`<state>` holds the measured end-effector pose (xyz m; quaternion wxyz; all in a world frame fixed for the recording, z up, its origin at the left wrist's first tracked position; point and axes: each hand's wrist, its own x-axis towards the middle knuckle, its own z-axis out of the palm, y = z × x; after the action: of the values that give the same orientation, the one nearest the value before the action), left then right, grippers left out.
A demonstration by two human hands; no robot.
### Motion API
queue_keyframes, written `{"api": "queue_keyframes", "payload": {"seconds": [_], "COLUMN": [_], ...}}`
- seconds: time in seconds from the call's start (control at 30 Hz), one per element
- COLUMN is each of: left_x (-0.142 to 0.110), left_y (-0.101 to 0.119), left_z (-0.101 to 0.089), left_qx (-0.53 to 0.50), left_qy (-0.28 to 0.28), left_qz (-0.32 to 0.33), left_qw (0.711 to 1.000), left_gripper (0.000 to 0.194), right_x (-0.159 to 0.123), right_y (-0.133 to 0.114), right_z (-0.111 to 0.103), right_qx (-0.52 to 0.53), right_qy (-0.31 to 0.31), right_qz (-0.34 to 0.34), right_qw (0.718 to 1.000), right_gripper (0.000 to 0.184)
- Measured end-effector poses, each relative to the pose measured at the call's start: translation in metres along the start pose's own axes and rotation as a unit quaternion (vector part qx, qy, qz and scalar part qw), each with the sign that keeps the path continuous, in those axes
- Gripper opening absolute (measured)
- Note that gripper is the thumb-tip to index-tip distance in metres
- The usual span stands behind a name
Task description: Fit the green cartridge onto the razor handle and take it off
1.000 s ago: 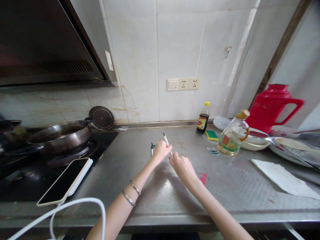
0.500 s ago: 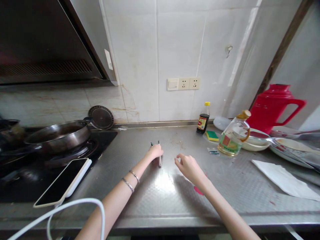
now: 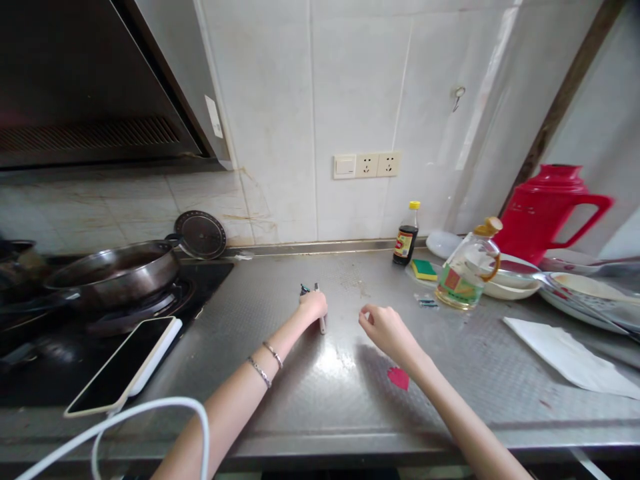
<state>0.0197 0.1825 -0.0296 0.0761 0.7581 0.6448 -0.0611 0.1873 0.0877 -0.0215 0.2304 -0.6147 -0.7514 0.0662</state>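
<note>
My left hand (image 3: 314, 306) is closed around a slim light-grey stick-like tool (image 3: 323, 325) at the middle of the steel counter. Its two ends stick out past my fingers, and its kind does not show. Against the far side of that hand is a small dark item (image 3: 305, 289), mostly hidden. My right hand (image 3: 383, 325) hovers over the counter to the right, its fingers curled in, and nothing shows in them. A red heart-shaped piece (image 3: 399, 378) lies on the counter beside my right forearm.
At left, a steel pan (image 3: 117, 270) sits on the black stove, and a phone (image 3: 123, 363) lies at its edge. A white cable (image 3: 150, 403) loops in front. Rightward stand a soy sauce bottle (image 3: 405, 235), sponge (image 3: 424, 269), oil jug (image 3: 463, 277), red flask (image 3: 543, 213) and white paper (image 3: 570, 353).
My right hand has shifted slightly right, and more of the red heart-shaped piece shows now. My left hand keeps its hold on the stick-like tool, and more of the dark item shows.
</note>
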Motion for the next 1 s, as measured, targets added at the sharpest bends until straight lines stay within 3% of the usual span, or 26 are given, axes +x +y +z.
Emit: {"api": "queue_keyframes", "payload": {"seconds": [0.1, 0.2, 0.33, 0.4, 0.57, 0.7, 1.0], "left_x": [-0.004, -0.014, -0.036, -0.047, -0.064, -0.068, -0.069], "left_y": [0.001, 0.003, 0.005, 0.004, -0.002, -0.003, -0.005], "left_z": [-0.001, -0.003, -0.004, -0.002, 0.001, 0.002, 0.006], "left_qx": [0.000, -0.002, -0.008, -0.041, -0.133, -0.156, -0.173], "left_qy": [0.021, 0.061, 0.112, 0.121, 0.080, 0.064, 0.058], "left_qz": [-0.004, 0.003, 0.032, 0.064, 0.106, 0.131, 0.141], "left_qw": [1.000, 0.998, 0.993, 0.990, 0.982, 0.977, 0.973], "left_gripper": [0.031, 0.033, 0.036, 0.035, 0.029, 0.025, 0.023], "right_x": [0.001, 0.006, 0.021, 0.030, 0.051, 0.057, 0.063], "right_y": [0.008, 0.033, 0.098, 0.136, 0.206, 0.224, 0.228], "right_z": [-0.005, -0.017, -0.036, -0.040, -0.030, -0.021, -0.025], "right_qx": [-0.002, -0.014, -0.064, -0.110, -0.150, -0.147, -0.124], "right_qy": [0.004, 0.028, 0.076, 0.058, -0.036, -0.069, -0.119], "right_qz": [0.012, 0.031, 0.088, 0.088, -0.012, -0.003, 0.011], "right_qw": [1.000, 0.999, 0.991, 0.988, 0.988, 0.987, 0.985], "right_gripper": [0.027, 0.024, 0.025, 0.031, 0.065, 0.067, 0.048]}}
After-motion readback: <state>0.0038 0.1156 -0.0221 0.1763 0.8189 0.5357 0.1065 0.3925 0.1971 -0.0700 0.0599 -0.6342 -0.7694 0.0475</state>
